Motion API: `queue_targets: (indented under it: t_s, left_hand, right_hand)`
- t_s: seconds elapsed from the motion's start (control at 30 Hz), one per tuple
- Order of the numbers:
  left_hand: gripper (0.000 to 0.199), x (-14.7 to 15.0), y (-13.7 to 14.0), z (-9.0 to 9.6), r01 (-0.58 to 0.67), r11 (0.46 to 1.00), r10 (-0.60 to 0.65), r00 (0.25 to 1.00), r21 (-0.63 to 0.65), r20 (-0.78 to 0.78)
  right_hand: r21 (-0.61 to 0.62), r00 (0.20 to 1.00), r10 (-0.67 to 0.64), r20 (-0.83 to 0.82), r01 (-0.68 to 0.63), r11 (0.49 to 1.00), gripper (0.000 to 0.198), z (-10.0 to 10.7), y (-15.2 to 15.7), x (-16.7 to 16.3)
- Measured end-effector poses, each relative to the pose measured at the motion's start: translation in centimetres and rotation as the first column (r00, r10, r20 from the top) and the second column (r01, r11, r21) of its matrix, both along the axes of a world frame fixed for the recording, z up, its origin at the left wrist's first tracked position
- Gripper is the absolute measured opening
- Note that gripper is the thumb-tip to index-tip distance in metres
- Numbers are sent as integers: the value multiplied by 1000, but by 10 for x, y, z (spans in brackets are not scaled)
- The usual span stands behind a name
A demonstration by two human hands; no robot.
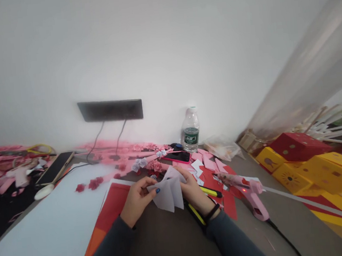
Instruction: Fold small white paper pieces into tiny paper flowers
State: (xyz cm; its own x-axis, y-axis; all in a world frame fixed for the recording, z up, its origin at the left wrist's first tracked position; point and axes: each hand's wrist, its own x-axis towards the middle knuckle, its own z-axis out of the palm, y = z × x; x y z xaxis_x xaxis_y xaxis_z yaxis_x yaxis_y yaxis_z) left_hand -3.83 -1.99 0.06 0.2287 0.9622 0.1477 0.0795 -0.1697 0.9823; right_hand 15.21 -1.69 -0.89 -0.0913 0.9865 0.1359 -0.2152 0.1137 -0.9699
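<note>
Several white paper pieces [167, 195] hang between my two hands above the grey-brown table. My left hand [138, 198] pinches their left edge between thumb and fingers. On the other side, my right hand [192, 189] grips the top right of the paper, its fingertips partly behind the sheets. Under my right wrist lie yellow-and-black scissor-like or cutter handles [195, 214], partly hidden by the arm. A pink glue gun [249, 193] with a red light rests to the right. Pink and white paper flowers [139, 164] lie just beyond my hands.
A water bottle [191, 132] stands by the wall, near a pink-edged phone [178, 157]. White sheets [54, 213] and red paper [116, 203] cover the left side. Red and pink scraps [207, 165] lie beyond my right hand. Yellow and red boxes [325, 169] are piled at right.
</note>
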Motion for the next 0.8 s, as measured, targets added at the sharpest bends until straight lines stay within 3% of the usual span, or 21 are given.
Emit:
queue_targets:
  t_s: [0.1, 0.3, 0.47, 0.63, 0.8]
  left_hand:
    - [20, -1, 1, -3, 3, 1000, -3, 1000, -10, -15]
    - [21, -2, 3, -3, -7, 999, 7, 1000, -41, 2]
    - [20, -2, 0, 2, 25, 999, -26, 999, -39, -27]
    - [21, -3, -3, 2, 55, 999, -54, 994, 3, -96]
    - [20, -3, -8, 6, 176, 984, -164, 959, 31, -231]
  right_hand:
    - [-61, 999, -16, -29, 15, 998, 21, -1, 0, 0]
    - [-161, 970, -166, -178, 137, 977, 36, 1, 0, -2]
    - [-280, 926, -240, -292, 157, 947, 43, 5, 1, -6]
    - [-293, 919, -233, -318, 138, 946, 46, 10, -1, -7]
    - [-295, 931, -202, -304, 110, 949, 45, 11, -2, -6]
